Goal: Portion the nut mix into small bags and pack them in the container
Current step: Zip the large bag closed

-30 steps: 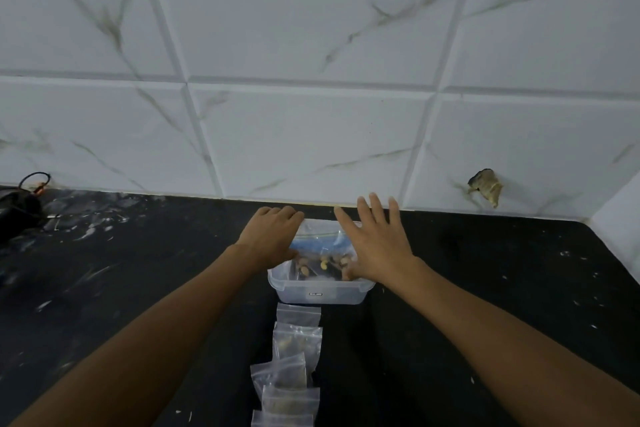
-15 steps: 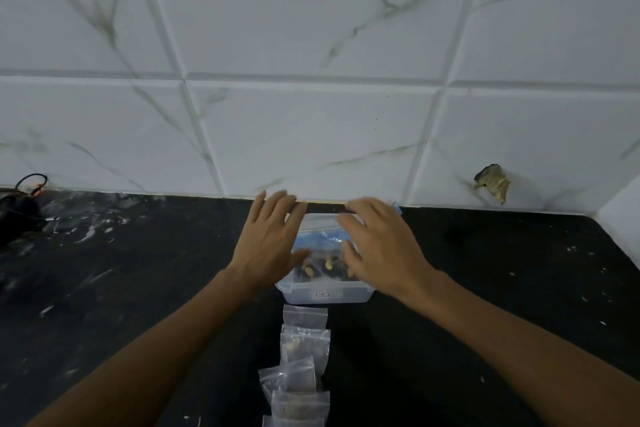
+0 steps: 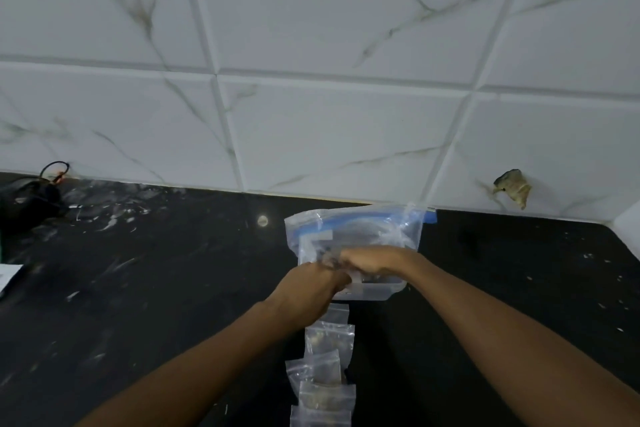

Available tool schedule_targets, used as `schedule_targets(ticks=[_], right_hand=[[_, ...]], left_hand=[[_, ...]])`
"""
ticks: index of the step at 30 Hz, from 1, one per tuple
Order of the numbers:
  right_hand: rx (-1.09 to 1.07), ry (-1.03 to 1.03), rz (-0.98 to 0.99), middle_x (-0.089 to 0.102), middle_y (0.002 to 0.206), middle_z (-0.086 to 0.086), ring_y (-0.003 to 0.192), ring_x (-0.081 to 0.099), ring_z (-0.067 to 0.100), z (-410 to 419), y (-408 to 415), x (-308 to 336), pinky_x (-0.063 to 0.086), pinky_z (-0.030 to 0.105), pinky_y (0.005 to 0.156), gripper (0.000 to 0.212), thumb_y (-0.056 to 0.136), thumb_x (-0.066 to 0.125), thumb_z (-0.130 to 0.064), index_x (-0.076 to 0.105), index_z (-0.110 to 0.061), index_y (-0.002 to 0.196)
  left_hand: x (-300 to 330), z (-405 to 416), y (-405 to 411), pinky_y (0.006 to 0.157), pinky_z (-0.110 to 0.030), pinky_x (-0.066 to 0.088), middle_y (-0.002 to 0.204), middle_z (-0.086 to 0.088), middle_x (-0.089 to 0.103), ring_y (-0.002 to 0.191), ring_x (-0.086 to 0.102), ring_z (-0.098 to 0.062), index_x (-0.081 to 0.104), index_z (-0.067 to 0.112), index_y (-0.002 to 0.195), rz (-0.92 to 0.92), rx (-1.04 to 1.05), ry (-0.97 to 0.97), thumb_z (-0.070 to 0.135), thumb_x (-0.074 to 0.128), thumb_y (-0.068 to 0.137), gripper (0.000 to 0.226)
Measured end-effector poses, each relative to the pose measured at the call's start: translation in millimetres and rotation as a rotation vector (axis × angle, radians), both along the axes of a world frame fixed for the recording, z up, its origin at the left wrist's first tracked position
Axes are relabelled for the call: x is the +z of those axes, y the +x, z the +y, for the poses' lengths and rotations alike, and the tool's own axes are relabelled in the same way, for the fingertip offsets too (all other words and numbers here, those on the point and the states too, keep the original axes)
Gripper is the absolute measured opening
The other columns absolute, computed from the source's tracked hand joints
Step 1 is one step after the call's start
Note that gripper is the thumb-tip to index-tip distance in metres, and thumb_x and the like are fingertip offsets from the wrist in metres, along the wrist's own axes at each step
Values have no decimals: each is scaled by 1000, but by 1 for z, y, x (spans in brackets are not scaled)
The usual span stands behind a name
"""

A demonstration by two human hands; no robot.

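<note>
A large clear zip bag point(image 3: 360, 229) with a blue seal strip stands up out of the clear plastic container point(image 3: 374, 291) on the black counter. Both hands grip the bag's lower part at the container's mouth: my left hand point(image 3: 308, 288) from the near left, my right hand point(image 3: 374, 260) from the right, fingers curled. The nut mix is mostly hidden behind the hands. A row of several small zip bags point(image 3: 327, 371), some holding nuts, lies on the counter in front of the container and runs toward me.
The black counter point(image 3: 138, 288) has white scuffs and meets a white marble-tile wall. A dark object with a cable point(image 3: 27, 198) sits at the far left. A white sheet corner point(image 3: 8, 276) shows at the left edge. A small round spot point(image 3: 263, 220) lies near the wall.
Both hands have dropped from the bag's top and closed on its lower part. The big bag now stands upright, lifted out of the container. The view has shifted left.
</note>
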State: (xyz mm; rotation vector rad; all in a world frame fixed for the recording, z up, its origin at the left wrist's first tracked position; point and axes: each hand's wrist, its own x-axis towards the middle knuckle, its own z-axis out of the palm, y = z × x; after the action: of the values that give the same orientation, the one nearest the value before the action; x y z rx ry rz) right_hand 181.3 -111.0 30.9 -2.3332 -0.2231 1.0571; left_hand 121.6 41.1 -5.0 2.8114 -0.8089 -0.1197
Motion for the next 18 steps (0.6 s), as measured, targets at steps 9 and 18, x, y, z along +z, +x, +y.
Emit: schedule_targets(ticks=[9,18], right_hand=[[102,17,-38,52,82,-2,77,44,11,16,-2,-5,39,31,80,29,99,32,-31,53,-20,81],[-44,80,-41,60,104,7,97,55,19,29,-5,-12,40,28,79,36,97,42,-37,62,-10,110]], left_hand=[[-2,-1,-4,76,-30,50,122,-5,64,100,66,-23,53,25,134,-33,33,-63,4,48,97,43],[-6,4,-5,69,-28,51,97,-4,71,82,67,-18,69,14,105,-116,-10,-195,17,50,98,20]])
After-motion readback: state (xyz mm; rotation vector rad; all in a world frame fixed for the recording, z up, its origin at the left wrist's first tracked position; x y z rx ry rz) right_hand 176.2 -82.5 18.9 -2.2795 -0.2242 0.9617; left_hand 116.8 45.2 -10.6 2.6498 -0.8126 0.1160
